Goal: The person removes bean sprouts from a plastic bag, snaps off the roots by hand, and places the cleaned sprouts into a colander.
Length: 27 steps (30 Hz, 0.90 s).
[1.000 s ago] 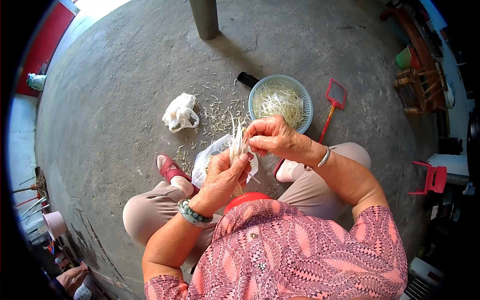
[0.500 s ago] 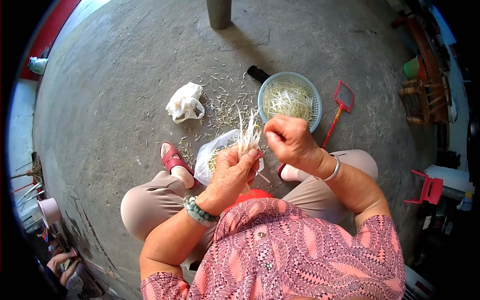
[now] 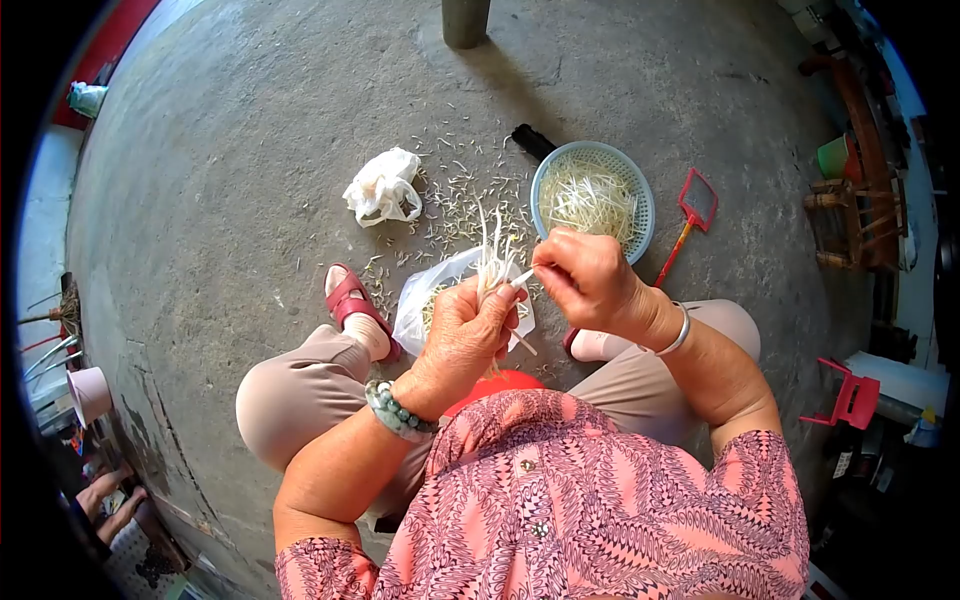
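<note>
My left hand (image 3: pixel 462 328) is closed around a bunch of bean sprouts (image 3: pixel 493 262), whose pale stems stick up past the fingers. Just to its right, my right hand (image 3: pixel 592 278) pinches the tip of one sprout at the bunch. Below the hands, a clear plastic bag (image 3: pixel 412 308) lies open with sprouts or sprout pieces inside, partly covered by my left hand. Beyond my right hand stands a light blue basket (image 3: pixel 647 207) holding many long sprouts (image 3: pixel 585 195). Short sprout bits (image 3: pixel 455 205) are scattered over the floor.
A crumpled white bag (image 3: pixel 383 188) and a black object (image 3: pixel 532 142) lie on the concrete floor. Right of the basket is a red fly swatter (image 3: pixel 699 200). A post (image 3: pixel 465 22) stands ahead; a wooden chair (image 3: pixel 848 215) and small red chair (image 3: pixel 845 393) are at right.
My right hand, previously apart from the bunch, now pinches a sprout at it. The bunch has spread, with fewer stems upright. The view has shifted slightly.
</note>
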Available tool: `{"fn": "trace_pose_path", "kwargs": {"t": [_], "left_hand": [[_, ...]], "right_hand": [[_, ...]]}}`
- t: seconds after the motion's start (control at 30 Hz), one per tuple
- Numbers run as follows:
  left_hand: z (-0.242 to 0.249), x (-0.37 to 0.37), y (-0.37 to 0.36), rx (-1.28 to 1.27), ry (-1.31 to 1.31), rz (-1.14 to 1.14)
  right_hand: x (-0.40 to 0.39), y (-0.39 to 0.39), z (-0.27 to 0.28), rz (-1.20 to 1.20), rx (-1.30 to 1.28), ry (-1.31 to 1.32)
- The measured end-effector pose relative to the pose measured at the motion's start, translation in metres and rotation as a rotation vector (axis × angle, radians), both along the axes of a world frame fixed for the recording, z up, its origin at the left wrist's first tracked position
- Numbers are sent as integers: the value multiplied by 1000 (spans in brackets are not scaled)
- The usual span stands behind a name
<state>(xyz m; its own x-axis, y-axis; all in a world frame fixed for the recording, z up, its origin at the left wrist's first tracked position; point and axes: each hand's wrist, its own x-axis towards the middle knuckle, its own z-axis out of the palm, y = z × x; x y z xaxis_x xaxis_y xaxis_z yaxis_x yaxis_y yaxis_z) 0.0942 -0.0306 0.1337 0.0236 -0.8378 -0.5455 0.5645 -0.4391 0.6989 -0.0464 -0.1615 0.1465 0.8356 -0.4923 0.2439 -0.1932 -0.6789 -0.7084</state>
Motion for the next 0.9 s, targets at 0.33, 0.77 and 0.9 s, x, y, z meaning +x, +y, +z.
{"fn": "trace_pose_path", "kwargs": {"t": [0.33, 0.77, 0.9], "left_hand": [[4, -2, -1, -90, 34, -87], [1, 1, -1, -46, 14, -99], [1, 5, -1, -44, 115, -102]], "right_hand": [[-4, -21, 10, -42, 995, 188], [6, -10, -4, 124, 90, 9], [2, -19, -1, -118, 714, 48]]}}
